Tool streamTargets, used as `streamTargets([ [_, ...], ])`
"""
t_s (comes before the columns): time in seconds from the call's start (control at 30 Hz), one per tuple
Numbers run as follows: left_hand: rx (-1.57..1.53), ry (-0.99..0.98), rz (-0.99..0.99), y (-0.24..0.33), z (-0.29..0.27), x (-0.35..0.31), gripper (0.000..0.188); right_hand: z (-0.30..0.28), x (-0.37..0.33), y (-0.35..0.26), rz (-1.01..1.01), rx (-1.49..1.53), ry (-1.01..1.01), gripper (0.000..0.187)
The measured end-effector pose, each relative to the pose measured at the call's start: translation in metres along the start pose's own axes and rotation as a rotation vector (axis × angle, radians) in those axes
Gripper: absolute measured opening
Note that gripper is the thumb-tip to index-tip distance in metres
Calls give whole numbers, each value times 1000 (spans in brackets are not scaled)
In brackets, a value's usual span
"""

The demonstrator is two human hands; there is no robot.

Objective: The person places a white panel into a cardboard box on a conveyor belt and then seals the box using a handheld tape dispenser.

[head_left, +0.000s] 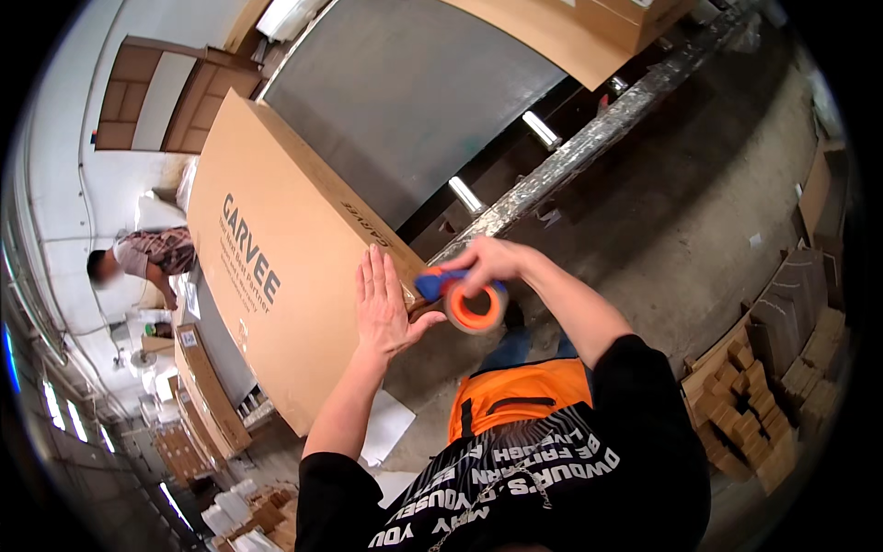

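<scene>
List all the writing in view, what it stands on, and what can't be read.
Large carton, broad face: big dark capitals, legible, not copied out; smaller lines beneath, mostly unclear.
Large carton, narrow side: dark capitals near the left hand.
Black T-shirt: white capitals, upside down in view, partly creased.
Long carton at left: white label, too small to read.

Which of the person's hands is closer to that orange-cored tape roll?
Right. The right hand grips the blue tape dispenser that carries the tape roll; the left hand lies flat on the carton, to the roll's left.
</scene>
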State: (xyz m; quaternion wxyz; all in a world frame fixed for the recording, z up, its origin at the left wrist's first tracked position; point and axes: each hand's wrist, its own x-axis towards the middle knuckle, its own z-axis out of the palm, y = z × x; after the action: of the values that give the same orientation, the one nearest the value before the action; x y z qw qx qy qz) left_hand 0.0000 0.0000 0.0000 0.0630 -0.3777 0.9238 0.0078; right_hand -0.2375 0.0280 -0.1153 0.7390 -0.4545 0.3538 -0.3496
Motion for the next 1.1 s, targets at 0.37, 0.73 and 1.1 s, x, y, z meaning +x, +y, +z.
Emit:
streamTargets([
  [0.37, 21, 54, 23, -6, 12, 12, 104, 131, 22, 32, -170, -998, -277, 32],
  [0.73, 39, 12, -31, -11, 2, 2, 112, -47, 52, -20, -49, 12, 155, 59],
  [1.1, -37, 74, -42, -10, 17, -1, 107, 94, 22, -28, 229, -837, -333, 56],
])
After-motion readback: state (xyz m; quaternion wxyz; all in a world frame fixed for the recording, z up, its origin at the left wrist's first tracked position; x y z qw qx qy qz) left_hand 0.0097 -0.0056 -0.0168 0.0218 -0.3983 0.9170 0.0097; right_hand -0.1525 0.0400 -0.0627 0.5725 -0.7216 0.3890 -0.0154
